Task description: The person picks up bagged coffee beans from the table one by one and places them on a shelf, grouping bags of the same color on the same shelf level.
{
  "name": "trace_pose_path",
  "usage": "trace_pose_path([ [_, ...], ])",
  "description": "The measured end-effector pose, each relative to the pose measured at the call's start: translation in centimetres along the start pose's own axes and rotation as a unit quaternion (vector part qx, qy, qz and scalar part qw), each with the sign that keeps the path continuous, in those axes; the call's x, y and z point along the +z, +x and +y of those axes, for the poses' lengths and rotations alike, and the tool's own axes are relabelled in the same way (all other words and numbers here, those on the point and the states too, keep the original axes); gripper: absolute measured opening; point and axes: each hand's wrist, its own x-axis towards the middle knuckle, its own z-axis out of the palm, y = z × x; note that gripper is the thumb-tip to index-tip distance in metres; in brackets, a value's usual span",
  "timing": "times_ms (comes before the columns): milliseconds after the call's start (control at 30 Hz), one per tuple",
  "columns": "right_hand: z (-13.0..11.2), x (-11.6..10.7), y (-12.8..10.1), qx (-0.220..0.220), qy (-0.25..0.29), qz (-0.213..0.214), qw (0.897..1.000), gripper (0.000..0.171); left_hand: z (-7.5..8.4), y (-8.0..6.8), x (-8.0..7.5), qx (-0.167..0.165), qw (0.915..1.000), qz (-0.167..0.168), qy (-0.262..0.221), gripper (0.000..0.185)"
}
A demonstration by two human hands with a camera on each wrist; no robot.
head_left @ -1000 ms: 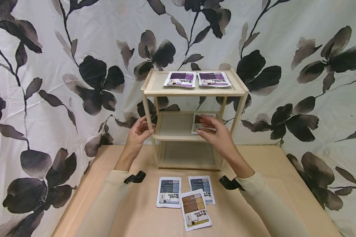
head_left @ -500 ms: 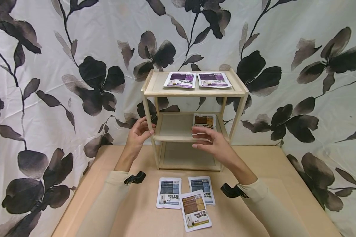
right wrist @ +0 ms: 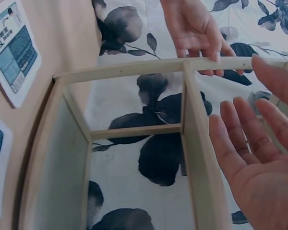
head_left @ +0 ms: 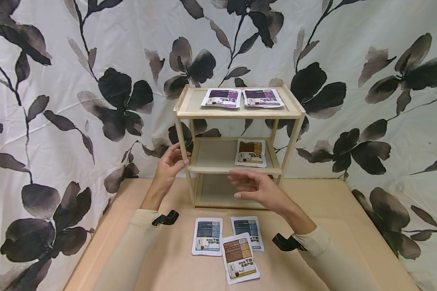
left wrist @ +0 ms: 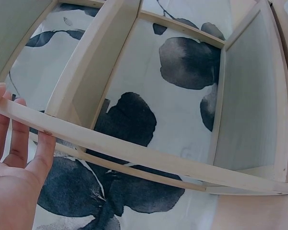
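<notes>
One brown pouch (head_left: pixel 240 258) reads 下单; left fingers (left wrist: pixel 20 143) hold shelf post (left wrist: pixel 149 151), right fingers (right wrist: pixel 253 127) wide

Upright three-tier pale wood rack (head_left: pixel 236 114), left hand (head_left: pixel 170 163) gripping its left post (head_left: pixel 182 139). Flat white-edged brown pouch (head_left: pixel 251 153)'s just lying on the middle shelf (head_left: pixel 213 155), right side, right hand (head_left: pixel 257 189) near it.

White cloth (head_left: pixel 218 56) in a grey-black floral print fills the frame's top and sides; tan tabletop (head_left: pixel 331 206) below.
</notes>
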Motion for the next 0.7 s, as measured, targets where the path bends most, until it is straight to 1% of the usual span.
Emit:
trace_pose_path([
  [300, 1.7, 0.7, -0.9, -0.003, 0.01, -0.049, 0.999, 0.061, 0.0, 0.1, -0.1, -0.004, 1.0, -0.003, 0.0, 0.055],
  [467, 3.0, 1.1, -1.4, 0.003, 0.006, -0.058, 0.998, 0.059, 0.0, 0.0, -0.1, -0.004, 1.0, -0.004, 0.001, 0.055],
  [700, 4.9, 1.5, -2.2, 0.023, 0.019, -0.073, 0.997, 0.058, 0.0, 0.1, -0.1, -0.001, 1.0, -0.003, 0.002, 0.054],
])
